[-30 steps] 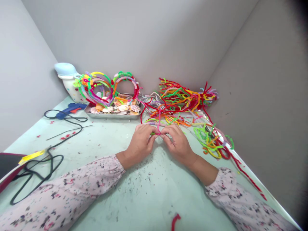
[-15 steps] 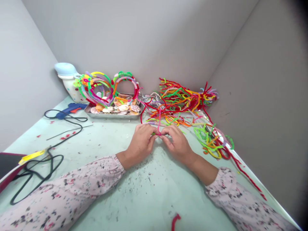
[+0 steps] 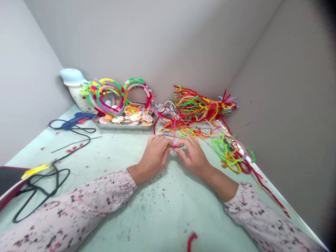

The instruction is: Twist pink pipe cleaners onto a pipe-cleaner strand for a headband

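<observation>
The left hand (image 3: pixel 153 156) and right hand (image 3: pixel 193 157) were pinched close together on a pink pipe cleaner (image 3: pixel 174 131) just above the counter (image 3: pixel 168 206), where a slackened grip could have let it spring loose and drop into the tangled pipe-cleaner heap (image 3: pixel 194 112) just beyond.

A blue hot glue gun (image 3: pixel 76 118) is lying well beyond the left hand (image 3: pixel 154 156), with its black cord (image 3: pixel 57 176) trailing toward the near edge of the surface. A steel tray of seashells (image 3: pixel 122 127) is sitting ahead of that hand, with looped pipe-cleaner rings (image 3: pixel 136 84) rising behind it, while a tangled heap of loose pipe cleaners (image 3: pixel 195 108) is spreading beyond the right hand (image 3: pixel 193 156).
</observation>
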`<state>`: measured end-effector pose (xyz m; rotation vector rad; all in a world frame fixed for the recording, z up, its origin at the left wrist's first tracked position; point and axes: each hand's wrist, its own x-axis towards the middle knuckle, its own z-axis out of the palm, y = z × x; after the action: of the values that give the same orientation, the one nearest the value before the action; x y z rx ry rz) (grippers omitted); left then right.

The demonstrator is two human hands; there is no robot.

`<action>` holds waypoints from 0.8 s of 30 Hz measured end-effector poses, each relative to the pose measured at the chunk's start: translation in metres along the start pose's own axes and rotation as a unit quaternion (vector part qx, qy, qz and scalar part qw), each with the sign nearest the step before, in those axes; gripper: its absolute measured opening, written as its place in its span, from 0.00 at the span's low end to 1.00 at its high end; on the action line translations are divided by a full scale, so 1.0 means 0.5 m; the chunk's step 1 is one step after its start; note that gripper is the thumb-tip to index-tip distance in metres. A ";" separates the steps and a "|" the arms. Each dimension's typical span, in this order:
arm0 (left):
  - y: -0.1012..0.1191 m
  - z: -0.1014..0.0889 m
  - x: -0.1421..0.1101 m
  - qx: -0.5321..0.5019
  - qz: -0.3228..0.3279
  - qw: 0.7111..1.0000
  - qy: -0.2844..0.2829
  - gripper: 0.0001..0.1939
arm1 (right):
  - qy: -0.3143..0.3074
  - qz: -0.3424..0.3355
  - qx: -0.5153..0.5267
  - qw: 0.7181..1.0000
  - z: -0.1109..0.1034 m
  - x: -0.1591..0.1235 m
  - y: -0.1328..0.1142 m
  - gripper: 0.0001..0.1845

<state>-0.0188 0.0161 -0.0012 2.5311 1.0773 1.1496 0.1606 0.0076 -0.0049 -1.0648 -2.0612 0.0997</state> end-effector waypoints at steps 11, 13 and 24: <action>-0.001 0.002 -0.001 0.010 0.018 1.000 -0.023 0.05 | -0.046 0.023 0.023 0.998 0.000 -0.005 0.001 0.03; -0.001 0.001 -0.001 0.012 0.021 0.999 -0.024 0.05 | -0.051 0.029 0.034 0.998 0.000 -0.005 0.001 0.03; 0.003 -0.005 0.002 0.000 0.017 1.000 -0.008 0.04 | 0.004 0.020 0.042 0.999 -0.002 -0.002 -0.003 0.02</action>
<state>-0.0193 0.0153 0.0013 2.5626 1.0347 1.1359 0.1607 0.0053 -0.0040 -1.0537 -2.0103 0.1996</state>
